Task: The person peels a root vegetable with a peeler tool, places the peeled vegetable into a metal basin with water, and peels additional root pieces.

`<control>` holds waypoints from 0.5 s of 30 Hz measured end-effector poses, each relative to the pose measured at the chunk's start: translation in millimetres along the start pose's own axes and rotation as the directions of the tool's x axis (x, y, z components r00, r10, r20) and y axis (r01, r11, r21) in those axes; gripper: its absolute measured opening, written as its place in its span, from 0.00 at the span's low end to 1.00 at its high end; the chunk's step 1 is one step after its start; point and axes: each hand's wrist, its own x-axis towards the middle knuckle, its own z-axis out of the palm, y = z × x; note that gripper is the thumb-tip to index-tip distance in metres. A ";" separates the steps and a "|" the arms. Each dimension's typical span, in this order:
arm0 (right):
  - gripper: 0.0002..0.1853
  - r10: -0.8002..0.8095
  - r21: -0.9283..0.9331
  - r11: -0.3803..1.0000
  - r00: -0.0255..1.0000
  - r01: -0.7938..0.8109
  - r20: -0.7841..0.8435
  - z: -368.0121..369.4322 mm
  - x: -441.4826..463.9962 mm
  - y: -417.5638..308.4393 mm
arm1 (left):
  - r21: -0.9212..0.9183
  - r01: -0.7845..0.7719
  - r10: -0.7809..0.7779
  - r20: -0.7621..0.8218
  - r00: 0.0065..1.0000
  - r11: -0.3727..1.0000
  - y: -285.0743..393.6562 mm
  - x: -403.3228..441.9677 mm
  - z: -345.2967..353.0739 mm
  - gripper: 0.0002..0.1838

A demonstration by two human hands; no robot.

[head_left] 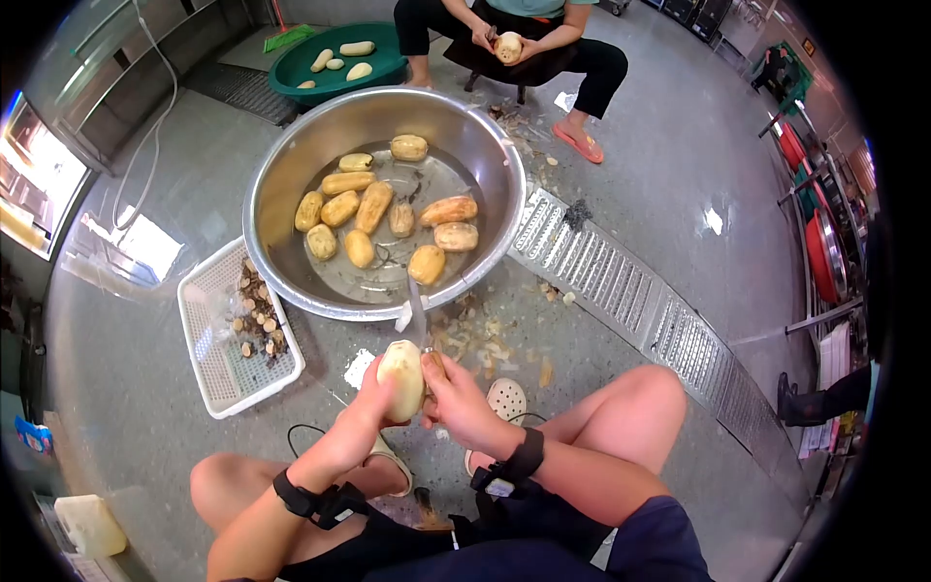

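Observation:
My left hand [367, 412] is wrapped round a pale, peeled lotus root piece [401, 380]. My right hand [458, 400] grips the wooden handle of a knife [417, 308], whose blade points up and away beside the root, with a pale shaving near it. Beyond my hands stands a large metal basin [269, 281]. Several brown, unpeeled root pieces [374, 207] lie in shallow water inside it. Peelings [485, 339] are scattered on the floor between the basin and my feet.
A white basket [208, 373] with brown scraps stands left of the basin. Behind it, a green tub [281, 73] holds pale roots. A seated co-worker [533, 44] holds a root piece. A metal drain grate [621, 301] crosses the floor at right.

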 end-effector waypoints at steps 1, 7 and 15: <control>0.21 -0.002 0.003 1.000 1.000 0.002 -0.013 2.1 0.9 0.5 | 0.078 -0.054 0.058 -0.046 0.997 0.995 0.6 -0.6 6.6 0.37; 0.18 -0.092 -0.440 0.895 0.996 0.078 -0.010 -0.7 -5.1 -14.0 | 0.349 -0.129 0.207 -0.194 0.959 0.928 4.9 -3.4 15.0 0.39; 0.20 -0.308 -0.713 0.661 0.951 0.233 0.026 -13.2 -8.8 -26.9 | 0.586 0.144 0.046 -0.297 0.954 0.798 14.4 -5.9 6.3 0.46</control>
